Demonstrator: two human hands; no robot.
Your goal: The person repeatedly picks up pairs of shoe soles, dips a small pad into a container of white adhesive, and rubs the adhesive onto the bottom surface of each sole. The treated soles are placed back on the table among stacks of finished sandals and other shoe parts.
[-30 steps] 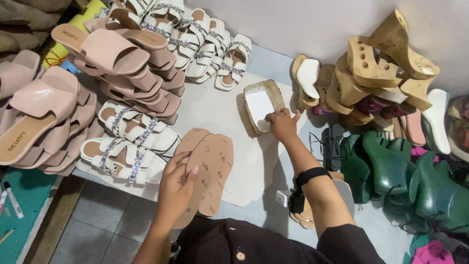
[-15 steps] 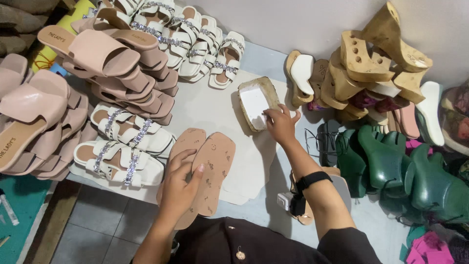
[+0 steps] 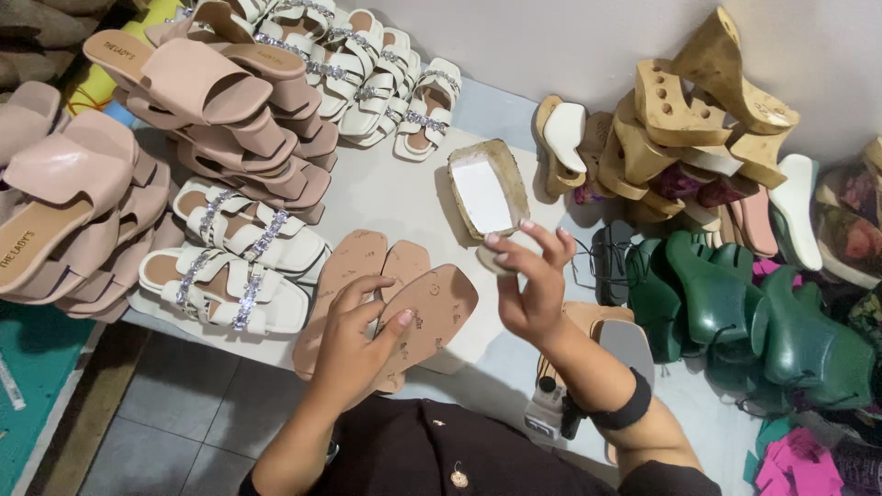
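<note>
My left hand [image 3: 354, 344] grips a stack of flat tan sandal soles [image 3: 432, 308] low in the middle of the white work surface [image 3: 386, 197], lifting the top one. My right hand [image 3: 533, 280] is raised beside them, fingers curled around the near end of a cork wedge sole [image 3: 485, 197] with a white insole face, tilting it up. A black band sits on my right wrist.
Pink slide sandals [image 3: 184, 92] are stacked at the left. White jewelled sandals [image 3: 234, 271] lie beside and behind them. Cork wedges [image 3: 689, 106] are piled at the right above green heeled soles [image 3: 735, 303]. A teal mat [image 3: 32, 395] sits at lower left.
My right hand has drawn back toward me, pulling the near end of the cork wedge sole with it. My left hand has lifted the top tan sole off the stack.
</note>
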